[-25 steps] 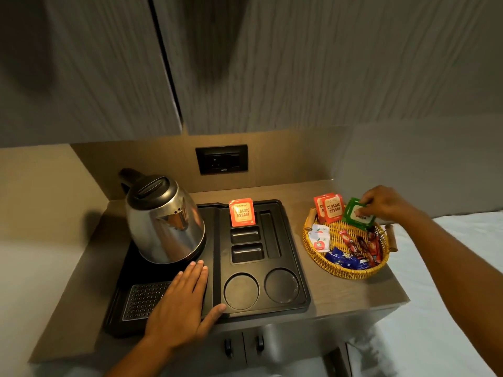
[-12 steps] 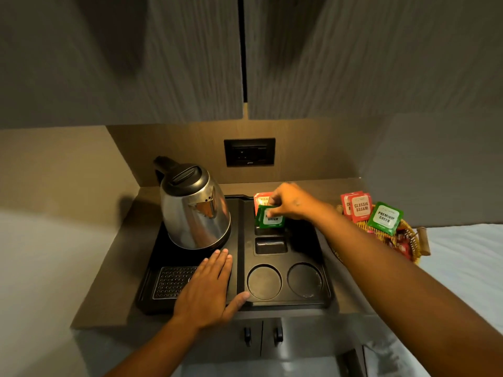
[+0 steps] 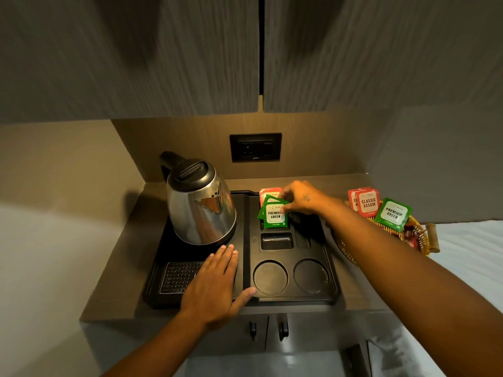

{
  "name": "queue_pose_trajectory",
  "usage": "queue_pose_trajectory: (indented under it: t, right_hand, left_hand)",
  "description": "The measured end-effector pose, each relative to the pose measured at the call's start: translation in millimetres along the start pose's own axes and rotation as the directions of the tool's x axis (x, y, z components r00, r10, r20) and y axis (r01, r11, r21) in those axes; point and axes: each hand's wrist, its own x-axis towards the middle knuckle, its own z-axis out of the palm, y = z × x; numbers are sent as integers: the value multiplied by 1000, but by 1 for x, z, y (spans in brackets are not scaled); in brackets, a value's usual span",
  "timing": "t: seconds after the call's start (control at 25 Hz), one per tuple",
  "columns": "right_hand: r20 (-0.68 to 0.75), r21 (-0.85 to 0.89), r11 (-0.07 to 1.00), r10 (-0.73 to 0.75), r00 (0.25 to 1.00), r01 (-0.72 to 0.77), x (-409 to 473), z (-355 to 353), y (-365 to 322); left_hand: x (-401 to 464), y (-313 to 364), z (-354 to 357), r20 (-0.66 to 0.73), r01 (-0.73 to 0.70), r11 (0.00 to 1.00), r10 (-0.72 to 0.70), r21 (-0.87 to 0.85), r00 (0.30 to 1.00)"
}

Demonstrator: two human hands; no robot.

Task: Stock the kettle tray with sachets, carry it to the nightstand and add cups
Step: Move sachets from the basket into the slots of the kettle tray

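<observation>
Sachets (image 3: 275, 214) are mid-stocking: the right hand (image 3: 300, 198) pinches green ones over a tray (image 3: 288, 295) slot, left hand (image 3: 211, 288) spread flat; next, release and fetch more from the basket (image 3: 420, 240).

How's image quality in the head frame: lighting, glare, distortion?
Head view: dim and warm, brightest on the back panel; highlights glare on the kettle; the green sachet label in the right hand reads sharp; wide-angle bending stretches both forearms; the left hand lies flat on the tray.
</observation>
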Motion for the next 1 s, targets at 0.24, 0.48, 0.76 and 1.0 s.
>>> queue_pose_trajectory:
  t: [0.24,0.48,0.76,1.0]
  right_hand:
    - [-55,-23,998,-64,996,63,-9,-6,2]
    - [-48,-137,990,-51,998,44,-14,-11,-3]
    - [-459,25,927,343,820,-374,-115,-32,109]
    - [-199,86,927,375,906,-365,-127,1,130]
  left_hand:
    - [-1,1,-2,5,-4,1000,4,4,1000]
    - [0,0,0,5,1,1000,-1,6,1000]
    - [2,0,6,-42,-18,1000,18,-10,999]
    - [2,-2,3,-12,-18,1000,18,13,1000]
